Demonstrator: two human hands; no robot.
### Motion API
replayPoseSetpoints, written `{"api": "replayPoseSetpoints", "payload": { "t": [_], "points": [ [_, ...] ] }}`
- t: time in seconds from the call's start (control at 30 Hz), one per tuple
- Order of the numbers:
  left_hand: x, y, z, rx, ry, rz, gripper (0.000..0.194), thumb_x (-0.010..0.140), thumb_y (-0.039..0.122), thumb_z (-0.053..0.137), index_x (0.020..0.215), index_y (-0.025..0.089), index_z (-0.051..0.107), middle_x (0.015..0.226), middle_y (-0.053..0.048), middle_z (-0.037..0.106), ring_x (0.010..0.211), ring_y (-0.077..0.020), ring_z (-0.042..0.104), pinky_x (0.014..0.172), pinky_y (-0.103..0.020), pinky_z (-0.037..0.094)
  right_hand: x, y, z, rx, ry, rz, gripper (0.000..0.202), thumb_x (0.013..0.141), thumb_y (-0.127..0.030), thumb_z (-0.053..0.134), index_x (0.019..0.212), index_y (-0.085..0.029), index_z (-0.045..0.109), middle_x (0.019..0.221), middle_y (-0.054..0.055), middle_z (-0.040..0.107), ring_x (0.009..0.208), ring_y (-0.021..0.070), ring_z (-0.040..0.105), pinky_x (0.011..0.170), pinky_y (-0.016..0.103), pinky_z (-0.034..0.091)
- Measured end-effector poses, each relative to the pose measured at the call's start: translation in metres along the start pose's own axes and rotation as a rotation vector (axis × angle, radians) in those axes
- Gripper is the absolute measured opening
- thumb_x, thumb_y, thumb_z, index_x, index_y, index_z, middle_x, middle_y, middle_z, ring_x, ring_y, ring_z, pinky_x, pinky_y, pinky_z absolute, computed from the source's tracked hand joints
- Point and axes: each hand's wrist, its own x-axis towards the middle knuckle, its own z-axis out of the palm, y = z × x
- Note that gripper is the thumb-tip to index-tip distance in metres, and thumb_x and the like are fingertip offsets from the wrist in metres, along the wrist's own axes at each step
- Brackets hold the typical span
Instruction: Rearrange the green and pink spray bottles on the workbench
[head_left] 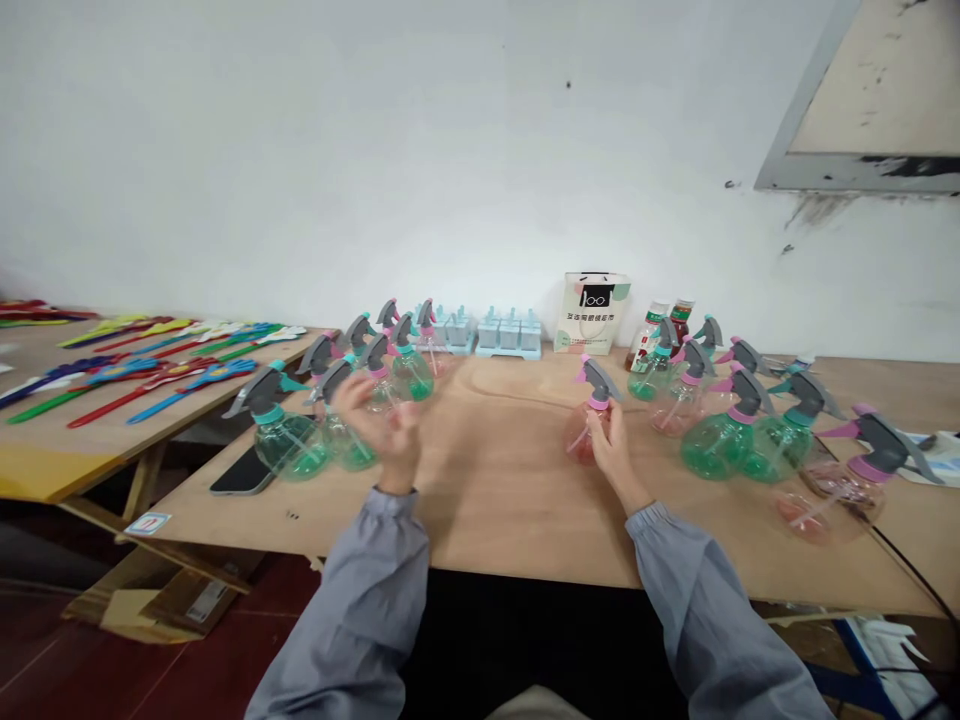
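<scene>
A pink spray bottle [577,435] with a grey and pink trigger head stands near the middle of the wooden table. Fingers of my right hand [615,450] are wrapped around its neck and side. My left hand [382,430], slightly blurred, is raised with fingers apart and nothing visible in it. It partly hides a group of green and pink spray bottles on the left, among them a green spray bottle [289,440]. On the right stand several more, including a green spray bottle [716,445] and a clear pink spray bottle [829,505].
Against the wall are light blue popsicle molds [510,335], a printed paper bag [592,315] and labelled bottles [649,335]. A phone [244,472] lies at the left. Colourful hand-shaped clappers [127,385] cover a neighbouring table. A black cable [911,570] crosses the right edge.
</scene>
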Motion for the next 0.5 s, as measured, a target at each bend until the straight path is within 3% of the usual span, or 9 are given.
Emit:
{"api": "replayPoseSetpoints", "payload": {
  "t": [0.03,0.1,0.17,0.23,0.3,0.4,0.47,0.5],
  "points": [
    [-0.010,0.003,0.019,0.006,-0.027,0.090,0.045,0.083,0.054,0.064,0.116,0.026,0.055,0.134,-0.014,0.056,0.140,-0.0338,0.045,0.113,-0.055,0.039,-0.002,0.000,0.001,0.017,-0.035,-0.018,0.045,0.092,-0.055,0.051,0.122,-0.022,0.057,0.120,0.013,0.066,0.114,0.0290,0.062,0.103,0.052,0.047],
    [-0.030,0.009,0.060,0.004,-0.271,0.127,0.052,0.079,0.048,0.072,0.121,0.024,0.054,0.130,-0.014,0.057,0.132,-0.0315,0.052,0.115,-0.052,0.038,-0.008,-0.001,0.004,0.042,-0.108,-0.054,0.044,0.096,-0.052,0.047,0.128,-0.023,0.056,0.122,0.013,0.066,0.116,0.0283,0.062,0.105,0.051,0.047],
    [-0.049,0.015,0.099,-0.016,-0.467,0.035,0.074,0.071,0.050,0.080,0.131,0.021,0.047,0.137,-0.016,0.054,0.135,-0.0336,0.049,0.117,-0.053,0.035,-0.014,-0.006,0.007,0.046,-0.171,-0.096,0.044,0.098,-0.050,0.046,0.132,-0.023,0.054,0.126,0.013,0.066,0.119,0.0279,0.062,0.107,0.051,0.047],
    [-0.063,0.018,0.131,-0.031,-0.576,-0.064,0.094,0.065,0.051,0.085,0.140,0.018,0.039,0.145,-0.020,0.047,0.141,-0.0367,0.043,0.119,-0.055,0.033,-0.019,-0.012,0.009,0.035,-0.227,-0.153,0.045,0.099,-0.048,0.045,0.135,-0.022,0.054,0.129,0.014,0.065,0.123,0.0281,0.060,0.110,0.051,0.046],
    [-0.072,0.019,0.154,-0.065,-0.581,-0.110,0.101,0.064,0.048,0.086,0.144,0.017,0.034,0.149,-0.022,0.043,0.143,-0.0364,0.041,0.119,-0.053,0.032,-0.023,-0.019,0.009,0.008,-0.281,-0.216,0.045,0.100,-0.046,0.044,0.137,-0.022,0.053,0.133,0.015,0.063,0.129,0.0285,0.058,0.114,0.052,0.044],
    [-0.075,0.016,0.170,-0.104,-0.478,-0.165,0.088,0.068,0.040,0.085,0.140,0.018,0.039,0.144,-0.020,0.046,0.139,-0.0334,0.046,0.116,-0.050,0.036,-0.025,-0.028,0.004,-0.063,-0.346,-0.295,0.049,0.099,-0.043,0.047,0.143,-0.022,0.047,0.141,0.015,0.058,0.136,0.0290,0.053,0.115,0.050,0.044],
    [-0.074,0.012,0.172,-0.138,-0.446,-0.209,0.073,0.071,0.034,0.082,0.133,0.019,0.046,0.135,-0.017,0.053,0.130,-0.0305,0.054,0.110,-0.047,0.043,-0.021,-0.033,-0.008,-0.125,-0.281,-0.343,0.049,0.100,-0.040,0.048,0.145,-0.024,0.045,0.143,0.014,0.056,0.138,0.0286,0.051,0.115,0.050,0.043],
    [-0.073,0.010,0.171,-0.160,-0.449,-0.227,0.066,0.072,0.032,0.081,0.129,0.020,0.049,0.129,-0.015,0.056,0.124,-0.0286,0.058,0.106,-0.044,0.047,-0.017,-0.035,-0.017,-0.165,-0.185,-0.363,0.047,0.099,-0.040,0.048,0.144,-0.024,0.045,0.142,0.013,0.056,0.138,0.0287,0.051,0.116,0.052,0.042]
  ]
}}
